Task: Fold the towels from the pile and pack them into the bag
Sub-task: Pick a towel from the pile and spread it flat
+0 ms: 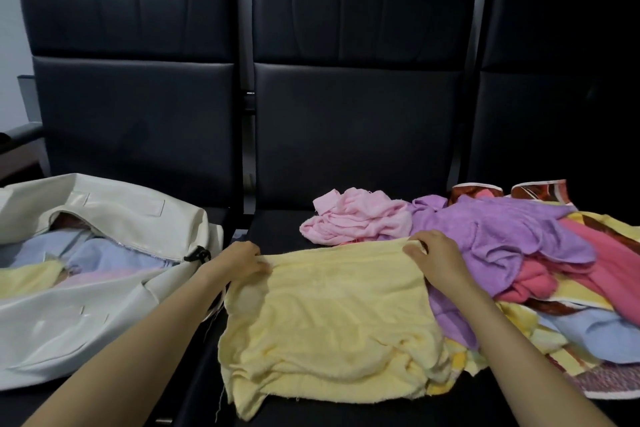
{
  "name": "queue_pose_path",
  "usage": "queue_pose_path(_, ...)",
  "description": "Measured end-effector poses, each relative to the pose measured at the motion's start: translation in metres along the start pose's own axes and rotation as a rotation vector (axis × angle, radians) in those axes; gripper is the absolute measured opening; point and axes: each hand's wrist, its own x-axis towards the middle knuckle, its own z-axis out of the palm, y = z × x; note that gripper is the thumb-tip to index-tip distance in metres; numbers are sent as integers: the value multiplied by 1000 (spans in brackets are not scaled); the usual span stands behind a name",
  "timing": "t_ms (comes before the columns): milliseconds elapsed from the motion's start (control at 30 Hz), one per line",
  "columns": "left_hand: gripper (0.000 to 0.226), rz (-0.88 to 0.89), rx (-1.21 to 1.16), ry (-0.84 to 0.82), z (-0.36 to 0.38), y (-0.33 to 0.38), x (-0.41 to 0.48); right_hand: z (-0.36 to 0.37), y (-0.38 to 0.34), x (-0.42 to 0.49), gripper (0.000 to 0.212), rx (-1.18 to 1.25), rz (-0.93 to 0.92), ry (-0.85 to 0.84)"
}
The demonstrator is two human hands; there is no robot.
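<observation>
We note the yellow towel (329,322) spread on the middle black seat (277,230), its near edge rumpled. The left hand (242,262) pinches its far left corner and the right hand (436,260) its far right corner, fingers clamped on cloth. The pile (502,239) touches the towel's right side. The white bag (86,322) lies unzipped at left, with pastel towels (104,253) inside.

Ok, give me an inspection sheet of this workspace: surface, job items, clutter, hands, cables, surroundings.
Surface: row of black padded seats.
Job's things: yellow towel spread in the middle; towel pile to its right; white bag on the left, unzipped, packed towels showing inside.
Clutter: nothing seen.
Grippers: left hand and right hand each grip a far corner of the yellow towel.
Cables: nothing seen.
Surroundings: black seat backs, pale wall behind.
</observation>
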Motion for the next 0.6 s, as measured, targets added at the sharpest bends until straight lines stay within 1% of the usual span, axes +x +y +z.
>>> queue_pose_path(67, 34, -10, 10, -26, -6, -2, -3, -8, -3, 1, 13, 72, 16, 122)
queue_pose_path(100, 30, -13, -14, -30, -10, -2, -6, -12, -5, 1, 11, 138, 30, 185)
queue_pose_path(167, 27, 4, -80, 15, -18, 0, -11, -21, -9, 1, 10, 268, 59, 257)
queue_pose_path(267, 21, 55, -189, 179, -32, 1, -22, -37, -16, 0, 8, 401, 71, 283)
queue_pose_path(367, 12, 80, -207, 284, -55, 5, -42, -62, -24, -5, 10, 531, 42, 317)
queue_pose_path(400, 9, 91, -200, 310, -64, 7, -50, -72, -28, -7, 12, 547, 30, 328)
queue_pose_path(500, 14, 164, -194, 418, -94, 15, -79, -103, -43, -15, 12, 570, 1, 363)
queue_pose_path(533, 11, 208, -169, 473, -104, 20, -89, -114, -47, -18, 11, 575, -10, 381)
queue_pose_path(600, 13, 292, -123, 607, -125, 29, -109, -138, -57, -22, 10, 573, -25, 429)
